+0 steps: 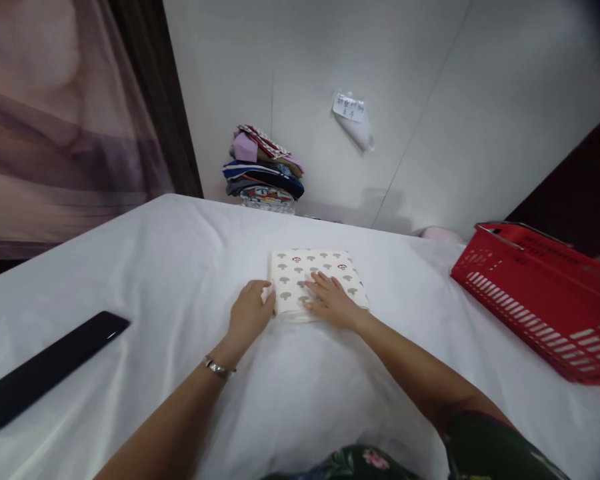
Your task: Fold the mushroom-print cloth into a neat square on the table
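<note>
Closest to me, at the bottom edge, is a dark floral garment (pixel 375 460), and both bare forearms run forward from it over a white sheet (pixel 180 253). A silver bracelet (pixel 219 367) sits on my left wrist.

My left hand (pixel 250 313) has its fingers curled in, knuckles up, against the left edge of a folded cloth (pixel 323 263). I cannot tell whether they pinch that edge or only touch it. My right hand (pixel 333 301) lies flat on the cloth's near half, palm down, with the fingers slightly spread and holding nothing.

The cloth lies under my right fingers and runs on beyond their tips. It is a neat square, cream, printed with small grey-green tree shapes and a few red ones near its far edge. The layered fold edges show along its near left side.

Left of my left fingers the sheet is bare, with a few creases, out to a long flat black object (pixel 45 370) well apart from them. Right of my right fingers there is open sheet up to a red plastic basket (pixel 540 293).

Beyond the fingertips the sheet's far edge meets a pale wall. A stack of folded clothes (pixel 264 170) stands against it, and a paper note (pixel 350 108) is stuck higher up.
</note>
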A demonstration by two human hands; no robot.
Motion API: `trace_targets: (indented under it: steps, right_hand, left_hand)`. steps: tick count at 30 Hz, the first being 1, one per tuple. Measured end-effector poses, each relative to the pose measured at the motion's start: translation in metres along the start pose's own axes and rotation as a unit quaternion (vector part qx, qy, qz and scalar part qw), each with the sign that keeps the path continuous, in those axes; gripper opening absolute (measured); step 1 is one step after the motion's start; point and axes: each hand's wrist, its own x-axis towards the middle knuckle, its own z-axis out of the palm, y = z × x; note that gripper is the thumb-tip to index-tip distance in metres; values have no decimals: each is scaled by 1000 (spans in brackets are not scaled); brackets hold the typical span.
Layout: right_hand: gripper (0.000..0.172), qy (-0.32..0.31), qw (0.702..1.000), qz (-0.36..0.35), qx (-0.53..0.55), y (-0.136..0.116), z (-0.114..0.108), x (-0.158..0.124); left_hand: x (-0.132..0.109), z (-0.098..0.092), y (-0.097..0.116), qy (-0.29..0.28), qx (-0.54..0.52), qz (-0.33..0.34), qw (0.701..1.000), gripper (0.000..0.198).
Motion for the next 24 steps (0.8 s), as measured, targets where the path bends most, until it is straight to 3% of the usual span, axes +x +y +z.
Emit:
trace_targets:
  steps: [2, 5, 8, 11, 13, 15, 19, 22, 24]
  right_hand:
    - [63, 33, 999, 21, -19, 10, -10, 14]
    - [61, 64, 994, 69, -60, 34, -18, 32]
    - [63, 41, 986, 154, -42, 63, -14, 39]
    - [65, 32, 983, 179, 19, 83, -4, 37]
    - [61, 58, 982, 168, 70, 92, -1, 35]
    - [53, 123, 962, 181, 164, 101, -3, 34]
    - [39, 258, 851, 277, 364, 124, -17, 33]
    - [32, 237, 827, 315, 401, 139, -25, 32]
    - [23, 209, 825, 325, 412, 145, -27, 33]
  left_hand:
    - [11, 2, 15, 33, 29, 99, 994, 37]
    - [28, 16, 29, -4, 84, 182, 980, 49]
    - [40, 33, 22, -101, 127, 117, 980, 59]
    - [43, 44, 5, -133, 113, 66, 982, 63]
    - [43, 47, -2, -124, 102, 64, 985, 63]
    - [43, 47, -6, -119, 89, 68, 987, 63]
    - [50, 44, -6, -74, 45, 70, 994, 56]
    - [63, 38, -2, 3, 25, 13, 1000, 53]
    - [74, 33, 4, 2, 20, -60, 998, 54]
